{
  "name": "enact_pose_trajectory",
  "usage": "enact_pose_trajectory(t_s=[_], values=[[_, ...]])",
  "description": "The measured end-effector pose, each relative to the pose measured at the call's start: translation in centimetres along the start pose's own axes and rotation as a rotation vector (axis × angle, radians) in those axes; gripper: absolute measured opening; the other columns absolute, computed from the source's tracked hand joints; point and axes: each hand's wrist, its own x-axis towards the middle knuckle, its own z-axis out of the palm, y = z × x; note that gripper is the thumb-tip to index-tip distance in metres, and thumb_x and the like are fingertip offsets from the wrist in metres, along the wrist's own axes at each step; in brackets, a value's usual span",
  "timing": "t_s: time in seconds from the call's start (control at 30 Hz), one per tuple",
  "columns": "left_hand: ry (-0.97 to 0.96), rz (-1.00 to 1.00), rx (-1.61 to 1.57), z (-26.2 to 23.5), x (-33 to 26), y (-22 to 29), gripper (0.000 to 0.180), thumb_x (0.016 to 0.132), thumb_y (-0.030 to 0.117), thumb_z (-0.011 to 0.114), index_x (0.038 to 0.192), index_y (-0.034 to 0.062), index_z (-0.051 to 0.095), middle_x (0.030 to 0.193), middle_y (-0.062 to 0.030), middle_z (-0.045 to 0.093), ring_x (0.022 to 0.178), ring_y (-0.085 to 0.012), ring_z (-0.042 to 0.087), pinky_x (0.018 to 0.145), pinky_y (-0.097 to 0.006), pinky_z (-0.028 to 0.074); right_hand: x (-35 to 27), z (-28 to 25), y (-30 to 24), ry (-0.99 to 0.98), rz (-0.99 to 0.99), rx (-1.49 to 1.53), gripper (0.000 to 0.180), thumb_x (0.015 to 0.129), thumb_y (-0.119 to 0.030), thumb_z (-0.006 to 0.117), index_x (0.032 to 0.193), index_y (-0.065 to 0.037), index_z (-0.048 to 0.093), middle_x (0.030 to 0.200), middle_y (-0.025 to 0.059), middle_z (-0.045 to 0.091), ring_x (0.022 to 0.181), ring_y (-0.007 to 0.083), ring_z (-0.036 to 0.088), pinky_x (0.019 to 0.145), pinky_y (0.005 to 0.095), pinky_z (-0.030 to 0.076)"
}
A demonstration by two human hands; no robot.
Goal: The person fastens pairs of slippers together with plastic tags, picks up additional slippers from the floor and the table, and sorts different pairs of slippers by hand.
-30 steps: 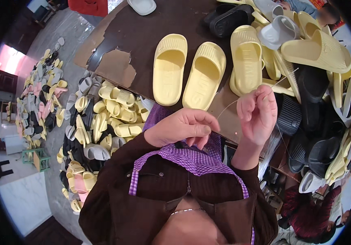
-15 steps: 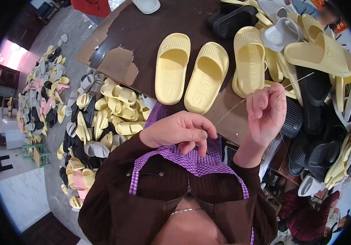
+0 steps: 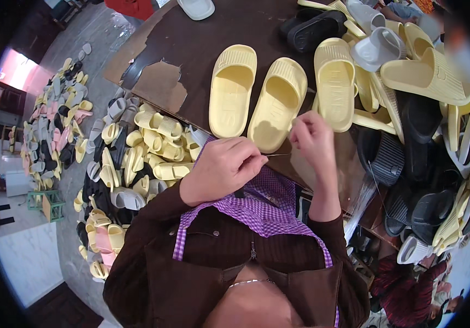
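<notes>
Pinching one thin strand [image 3: 280, 155] | left fingers [image 3: 252, 164] | two yellow slippers [image 3: 231, 104] beyond

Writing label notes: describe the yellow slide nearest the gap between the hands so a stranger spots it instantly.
On the dark brown table, look just beyond the gap between the left hand and right hand. The yellow slide there lies between a yellow left neighbour and a yellow right neighbour. Its toe leans right more than either neighbour's.

Moderate indoor light; pinkish-white rectangular opening [image 3: 21, 68] overexposed at left; soft shadows inside pale-yellow ribbed slide slippers [image 3: 233, 93]; fisheye curvature and black vignetting peripherally.
</notes>
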Motion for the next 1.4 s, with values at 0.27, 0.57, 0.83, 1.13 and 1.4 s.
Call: enact_pose_trajectory(t_s=[0.27, 0.57, 0.83, 1.13, 1.4], values=[[0.035, -0.14, 0.167, 1.8, -2.5, -2.4, 0.013, 0.077, 0.008, 0.064, 0.071, 0.0009, 0.055, 0.063, -0.0134, 0.057, 0.055, -0.0281, 0.058, 0.05, -0.036, 0.044, 0.5, 1.7, 2.0, 0.039, -0.227, -0.676, 0.013, 0.082, -0.009, 0.054, 0.088, 0.002, 0.054, 0.072, 0.0257, 0.06, 0.071, 0.0405, 0.059, 0.064, 0.0456, 0.047], [0.149, -0.09, 0.395, 1.7, -2.6, -2.8, 0.013, 0.077, 0.01, 0.065, 0.072, 0.003, 0.055, 0.061, -0.0114, 0.058, 0.054, -0.0264, 0.058, 0.048, -0.035, 0.044, 2.2, 2.5, 0.3, 0.034, -0.223, -0.825, 0.012, 0.085, -0.009, 0.05, 0.094, 0.0, 0.051, 0.079, 0.0224, 0.061, 0.074, 0.0401, 0.059, 0.067, 0.0482, 0.045], [0.188, -0.087, 0.585, 2.9, 0.6, -5.9, 0.016, 0.08, 0.015, 0.061, 0.07, 0.0069, 0.052, 0.056, -0.0088, 0.056, 0.049, -0.0247, 0.058, 0.045, -0.034, 0.045, 5.2, 3.8, 1.2, 0.025, -0.279, -0.872, 0.011, 0.087, -0.01, 0.047, 0.093, -0.001, 0.051, 0.084, 0.0228, 0.061, 0.077, 0.0406, 0.059, 0.068, 0.0482, 0.045], [0.128, -0.214, 0.645, 4.4, 4.7, -8.9, 0.02, 0.083, 0.019, 0.055, 0.069, 0.0048, 0.055, 0.055, -0.0132, 0.058, 0.051, -0.0281, 0.06, 0.047, -0.038, 0.048, 4.0, 2.1, -0.8, 0.059, -0.32, -0.783, 0.018, 0.088, -0.011, 0.048, 0.101, -0.001, 0.054, 0.089, 0.0232, 0.061, 0.085, 0.0392, 0.059, 0.072, 0.0448, 0.047], [0.109, -0.245, 0.639, 4.6, 6.3, -10.7, 0.022, 0.085, 0.02, 0.053, 0.07, 0.0037, 0.056, 0.055, -0.0151, 0.058, 0.052, -0.0303, 0.06, 0.05, -0.041, 0.048, 7.6, 0.1, -0.4, 0.157, -0.326, -0.805, 0.024, 0.09, -0.016, 0.047, 0.105, 0.0, 0.056, 0.095, 0.0244, 0.061, 0.092, 0.0402, 0.057, 0.079, 0.042, 0.046]])
